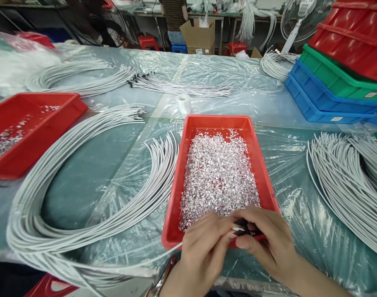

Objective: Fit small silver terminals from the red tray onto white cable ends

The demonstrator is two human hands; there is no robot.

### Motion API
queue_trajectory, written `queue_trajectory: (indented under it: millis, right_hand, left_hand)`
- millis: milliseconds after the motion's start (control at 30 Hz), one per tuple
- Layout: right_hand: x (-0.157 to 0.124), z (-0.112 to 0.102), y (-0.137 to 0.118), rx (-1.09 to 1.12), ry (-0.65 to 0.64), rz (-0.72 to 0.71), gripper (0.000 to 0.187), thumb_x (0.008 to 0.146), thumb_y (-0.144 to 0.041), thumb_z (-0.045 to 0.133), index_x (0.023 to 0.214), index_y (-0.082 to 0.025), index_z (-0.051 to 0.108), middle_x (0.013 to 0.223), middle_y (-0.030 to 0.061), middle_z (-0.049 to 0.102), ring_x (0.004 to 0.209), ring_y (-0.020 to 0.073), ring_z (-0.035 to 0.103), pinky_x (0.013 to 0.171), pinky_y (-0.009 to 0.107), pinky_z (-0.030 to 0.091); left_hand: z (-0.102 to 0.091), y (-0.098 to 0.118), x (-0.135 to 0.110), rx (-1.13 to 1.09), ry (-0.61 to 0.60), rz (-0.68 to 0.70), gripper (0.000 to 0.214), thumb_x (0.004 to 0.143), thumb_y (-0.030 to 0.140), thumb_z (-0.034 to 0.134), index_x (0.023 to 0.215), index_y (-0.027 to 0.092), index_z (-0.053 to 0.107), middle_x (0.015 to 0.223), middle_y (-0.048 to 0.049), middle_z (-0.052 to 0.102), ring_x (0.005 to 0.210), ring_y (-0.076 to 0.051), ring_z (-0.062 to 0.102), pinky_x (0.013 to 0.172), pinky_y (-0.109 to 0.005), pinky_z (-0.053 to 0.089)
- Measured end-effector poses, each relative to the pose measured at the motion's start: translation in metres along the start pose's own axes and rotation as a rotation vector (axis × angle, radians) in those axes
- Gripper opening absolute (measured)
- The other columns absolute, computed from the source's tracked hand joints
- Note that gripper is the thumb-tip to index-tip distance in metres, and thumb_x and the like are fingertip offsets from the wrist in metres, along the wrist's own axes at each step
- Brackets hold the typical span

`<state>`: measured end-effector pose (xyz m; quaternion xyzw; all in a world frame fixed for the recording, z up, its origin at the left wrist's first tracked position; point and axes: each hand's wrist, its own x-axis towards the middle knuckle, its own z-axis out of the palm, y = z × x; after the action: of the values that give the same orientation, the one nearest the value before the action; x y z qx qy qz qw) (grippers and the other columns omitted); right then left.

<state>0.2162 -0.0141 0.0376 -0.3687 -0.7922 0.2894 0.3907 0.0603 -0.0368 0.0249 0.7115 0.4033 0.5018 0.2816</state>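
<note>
My left hand (203, 243) is closed on the end of a white cable (165, 258), pinched between thumb and fingers. That cable runs left into a large loose coil of white cables (27, 210). Facing it, my right hand (271, 239) grips a small black piece (247, 227), its exact kind unclear. The pale cable tip meets the black piece between the two hands; whether it sits inside cannot be told. Both hands hover over the near edge of a red tray (219, 120), which holds a heap of tiny shiny metal bits (217, 173).
Another red tray (61, 128) with metal bits stands at left. More white cables (346, 181) lie at right, and a bundle with black ends (182, 86) lies behind a white roll (184, 104). Stacked bins (337, 90) fill the back right. A person (174, 16) stands beyond.
</note>
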Motion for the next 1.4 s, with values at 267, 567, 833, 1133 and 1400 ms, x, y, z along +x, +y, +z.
queue_trajectory:
  millis: [267,567,833,1133,1400]
  right_hand:
    - [-0.001,-0.003,-0.002,-0.006,-0.017,0.021,0.025,0.094,-0.044,0.047,0.099,-0.021,0.054,0.074,0.0018,0.064,0.061,0.0142,0.059,0.056,0.025,0.047]
    - [0.0,-0.003,-0.003,0.02,-0.021,0.032,0.025,0.093,-0.044,0.049,0.099,-0.021,0.054,0.074,0.0016,0.064,0.062,0.0142,0.06,0.057,0.025,0.047]
    - [-0.001,-0.003,-0.007,0.019,0.0,0.046,0.024,0.093,-0.044,0.048,0.102,-0.022,0.054,0.076,0.0004,0.066,0.063,0.0133,0.062,0.06,0.023,0.049]
    - [0.002,-0.004,-0.012,0.02,0.028,0.063,0.026,0.092,-0.044,0.05,0.098,-0.02,0.056,0.075,0.0003,0.068,0.058,0.0116,0.062,0.054,0.021,0.048]
    - [-0.002,-0.005,-0.011,0.032,-0.005,0.055,0.025,0.093,-0.044,0.048,0.103,-0.021,0.053,0.08,-0.0003,0.068,0.064,0.011,0.063,0.058,0.02,0.048]
  left_hand:
    - [0.0,-0.001,-0.001,-0.019,0.016,0.038,0.021,0.087,0.005,0.049,0.102,0.016,0.057,0.079,-0.0025,0.066,0.067,-0.011,0.061,0.065,-0.024,0.05]
    - [0.001,-0.004,-0.005,-0.024,0.029,0.087,0.029,0.083,-0.001,0.052,0.107,0.014,0.056,0.086,-0.005,0.068,0.076,-0.014,0.062,0.068,-0.028,0.05]
    - [0.003,-0.006,-0.006,0.007,0.04,0.142,0.027,0.086,0.001,0.05,0.109,0.012,0.057,0.092,-0.0085,0.069,0.079,-0.015,0.063,0.064,-0.03,0.05]
    - [0.004,-0.009,-0.008,-0.066,0.044,0.186,0.022,0.084,-0.003,0.051,0.104,0.003,0.059,0.094,-0.012,0.067,0.079,-0.015,0.059,0.063,-0.03,0.048]
    - [0.003,-0.008,-0.005,-0.064,0.083,0.241,0.019,0.088,0.003,0.048,0.104,0.004,0.059,0.089,-0.0111,0.067,0.075,-0.015,0.06,0.064,-0.03,0.051]
